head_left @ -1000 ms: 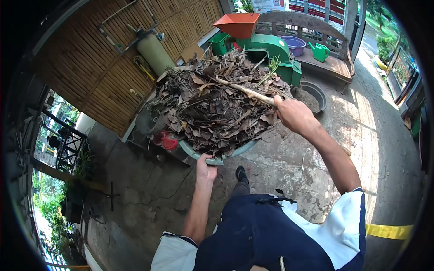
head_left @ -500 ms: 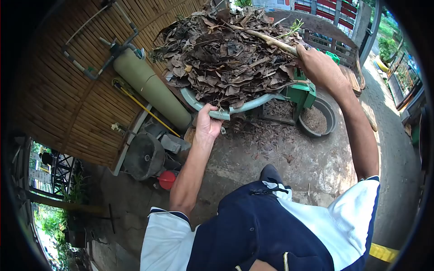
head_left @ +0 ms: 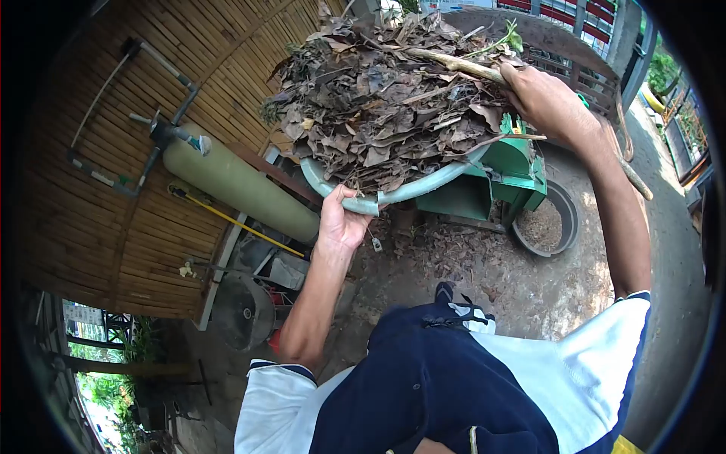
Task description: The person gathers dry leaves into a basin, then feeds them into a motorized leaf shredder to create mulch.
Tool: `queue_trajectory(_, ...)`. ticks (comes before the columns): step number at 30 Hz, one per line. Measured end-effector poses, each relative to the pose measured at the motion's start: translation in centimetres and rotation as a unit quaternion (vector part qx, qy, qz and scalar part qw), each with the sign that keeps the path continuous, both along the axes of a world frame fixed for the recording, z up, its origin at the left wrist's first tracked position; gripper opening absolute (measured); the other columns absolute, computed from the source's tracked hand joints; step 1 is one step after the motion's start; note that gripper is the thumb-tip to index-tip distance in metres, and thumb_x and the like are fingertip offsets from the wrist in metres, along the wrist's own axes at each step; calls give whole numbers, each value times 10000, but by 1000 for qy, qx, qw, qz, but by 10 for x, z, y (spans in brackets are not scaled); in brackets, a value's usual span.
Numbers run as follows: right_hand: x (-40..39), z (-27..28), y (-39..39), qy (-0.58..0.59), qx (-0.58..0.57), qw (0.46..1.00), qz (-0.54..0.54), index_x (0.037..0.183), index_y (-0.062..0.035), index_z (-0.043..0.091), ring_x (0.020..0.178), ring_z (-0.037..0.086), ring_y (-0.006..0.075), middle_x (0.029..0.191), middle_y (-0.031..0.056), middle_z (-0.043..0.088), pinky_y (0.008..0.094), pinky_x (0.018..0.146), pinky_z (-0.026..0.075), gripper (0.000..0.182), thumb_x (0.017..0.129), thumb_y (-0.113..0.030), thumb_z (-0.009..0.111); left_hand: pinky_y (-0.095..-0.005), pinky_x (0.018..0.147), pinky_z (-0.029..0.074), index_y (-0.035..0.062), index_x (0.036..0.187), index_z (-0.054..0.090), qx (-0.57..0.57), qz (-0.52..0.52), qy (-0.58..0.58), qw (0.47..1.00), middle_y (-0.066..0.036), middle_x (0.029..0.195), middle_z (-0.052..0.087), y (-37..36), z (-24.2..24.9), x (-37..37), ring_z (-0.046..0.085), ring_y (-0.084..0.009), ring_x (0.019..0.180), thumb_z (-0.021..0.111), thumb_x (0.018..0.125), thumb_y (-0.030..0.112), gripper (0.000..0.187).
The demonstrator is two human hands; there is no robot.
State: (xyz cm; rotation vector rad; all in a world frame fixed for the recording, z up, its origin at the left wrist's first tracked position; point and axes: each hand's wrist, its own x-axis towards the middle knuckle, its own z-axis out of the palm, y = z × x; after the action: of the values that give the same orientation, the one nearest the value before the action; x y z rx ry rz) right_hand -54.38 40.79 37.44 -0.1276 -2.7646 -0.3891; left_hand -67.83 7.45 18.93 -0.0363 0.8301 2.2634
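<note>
A big heap of dry brown leaves (head_left: pixel 386 113) rises above a pale blue-green curved rim (head_left: pixel 431 181), which has a break near its front. My left hand (head_left: pixel 342 221) is closed around that rim just left of the break. In my right hand (head_left: pixel 546 100) is a long wooden stick (head_left: pixel 461 65), its far part lying across the top of the leaves and its other end showing beyond my forearm. The leaves hide whatever is below the rim. Close behind the heap, on the right, stands a green metal machine (head_left: pixel 518 170) with a chute-like opening.
A round dark tub (head_left: pixel 571 219) with brown shredded bits sits on the floor beside the machine. On the left are an olive cylindrical tank (head_left: pixel 242 189) with pipes, a yellow pole (head_left: pixel 242 223), a bamboo wall (head_left: pixel 91 234) and a grey basin (head_left: pixel 242 312). Leaves litter the concrete floor.
My view has shifted, and more of the green machine and its opening shows beneath the rim. Both hands keep their holds on the rim and the stick.
</note>
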Motion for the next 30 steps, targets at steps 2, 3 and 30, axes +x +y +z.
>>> queue_trajectory(2, -10, 1, 4, -20, -16, 1000, -15, 1099, 3, 532, 940, 677, 399, 950, 229, 658, 488, 818, 560, 179, 1002, -147, 516, -668, 1067, 441, -1, 929, 518, -10, -6, -1, 1000, -310, 1330, 566, 3, 10, -9, 536, -520, 1271, 481, 823, 74, 135)
queue_trajectory(3, -13, 1, 5, -17, -20, 1000, -9, 1098, -3, 534, 942, 679, 391, 951, 223, 659, 487, 819, 560, 187, 1007, -166, 523, -656, 1062, 450, 11, 929, 526, -27, -16, -14, 999, -311, 1337, 563, -3, 8, -22, 545, -514, 1265, 491, 832, 87, 128)
queue_trajectory(30, -111, 48, 76, -90, -79, 988, -95, 1116, -32, 459, 979, 605, 429, 979, 237, 596, 523, 848, 473, 230, 1044, -246, 503, -426, 1060, 440, 22, 1462, 439, -205, 498, 544, 644, -118, 1448, 342, 99, 83, -109, 489, -250, 1242, 597, 1026, 192, 494)
